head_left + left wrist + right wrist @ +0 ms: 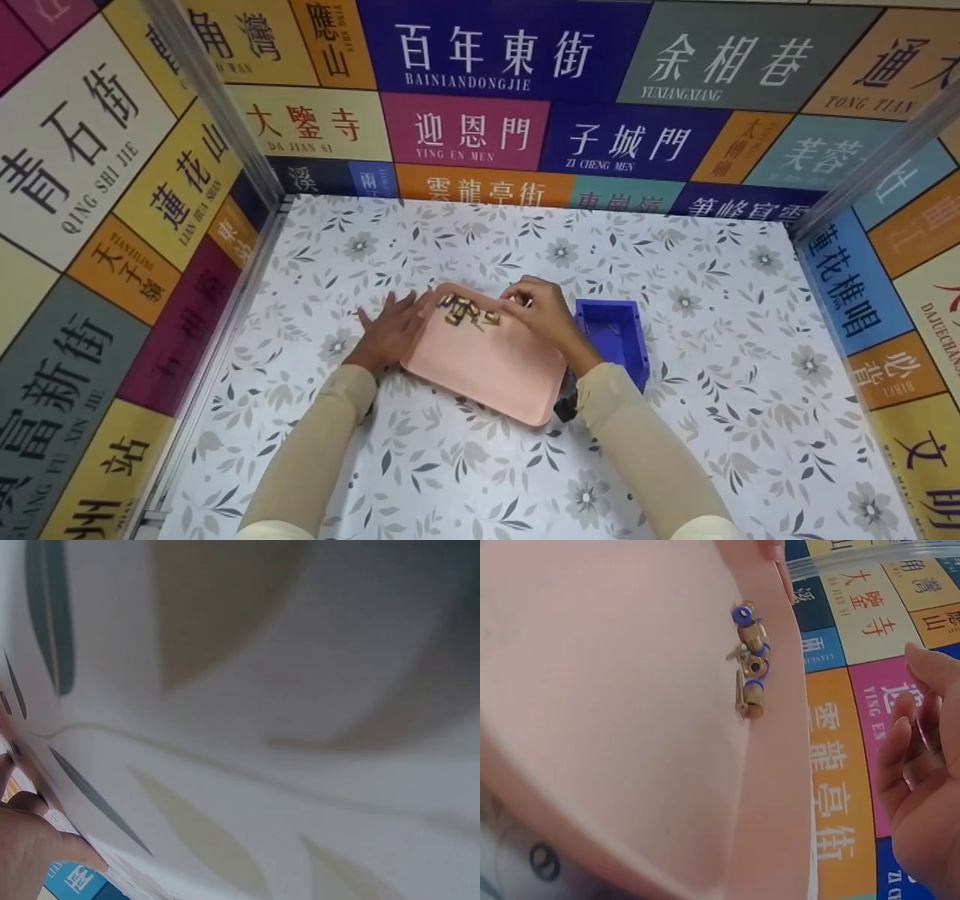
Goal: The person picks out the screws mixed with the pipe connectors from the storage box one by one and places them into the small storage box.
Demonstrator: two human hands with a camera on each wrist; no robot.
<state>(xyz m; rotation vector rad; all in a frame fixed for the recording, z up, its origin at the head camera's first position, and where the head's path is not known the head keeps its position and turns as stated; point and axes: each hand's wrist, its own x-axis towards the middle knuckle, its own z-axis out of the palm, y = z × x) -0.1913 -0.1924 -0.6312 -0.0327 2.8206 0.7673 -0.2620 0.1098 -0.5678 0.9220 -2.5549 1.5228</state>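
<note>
A pink rectangular tray [480, 367] lies at an angle on the table. Bunched along its far edge are small brass fittings [754, 634] with blue rings, plus a screw [740, 694] or two. My left hand [390, 330] is at the tray's left edge, fingers spread; only part of that hand [26, 847] enters the left wrist view. Over the tray's far right side is my right hand [544, 311]. The right wrist view shows this hand [926, 787] with fingers loosely bent, thumb apart from them, and nothing between.
A blue open box [615, 360] stands just right of the tray, beside the right forearm, with a few thin pieces inside. The white table [450, 480] has a leaf and flower pattern. Panels with large characters [480, 52] enclose its back and sides.
</note>
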